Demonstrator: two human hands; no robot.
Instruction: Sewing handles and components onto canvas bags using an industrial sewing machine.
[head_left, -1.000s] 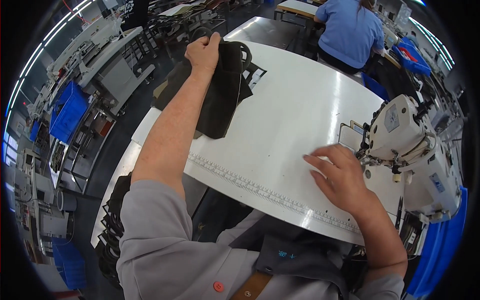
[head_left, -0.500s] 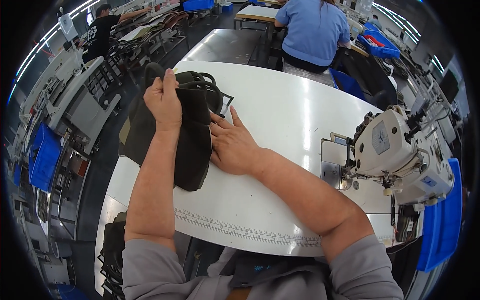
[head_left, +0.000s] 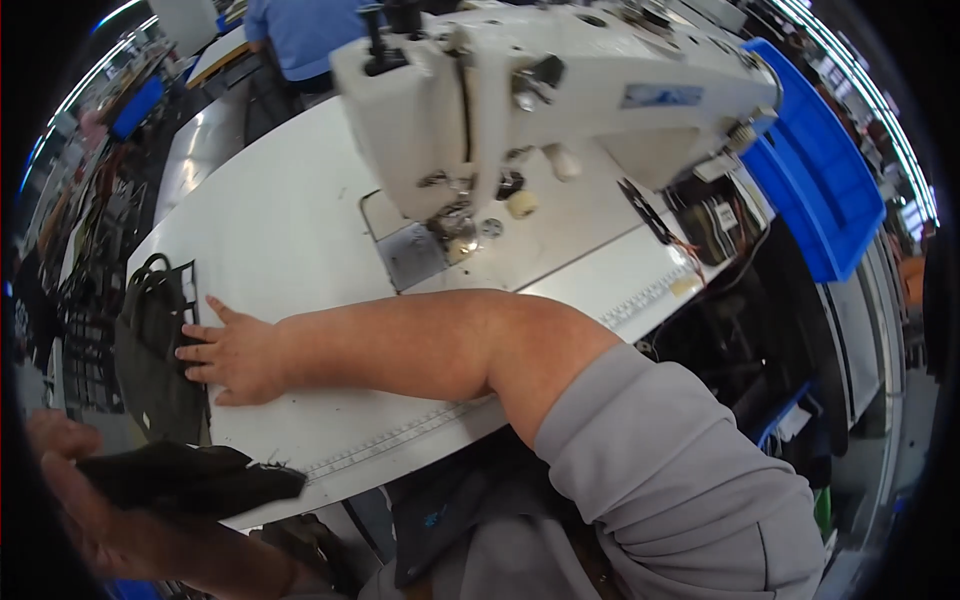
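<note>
My right hand lies palm down on the white table with its fingers spread, the fingertips at the edge of a dark green cloth bundle. Looped straps and a black-edged strip show at the bundle's far end. Low at the left rim, my left hand is smeared by motion, its fingers closed round one end of a dark cloth piece. That piece stretches out over the table's near left edge and has loose threads at its tip.
A white sewing machine stands on the far part of the white table. Black thread snips lie right of it, beside a dark striped bundle. A blue bin is beyond. A person in blue sits far left.
The view has swung right, bringing the sewing machine to the middle. My left hand has moved toward me and leftward with a cloth piece, away from the bundle; my right hand stays by the bundle.
</note>
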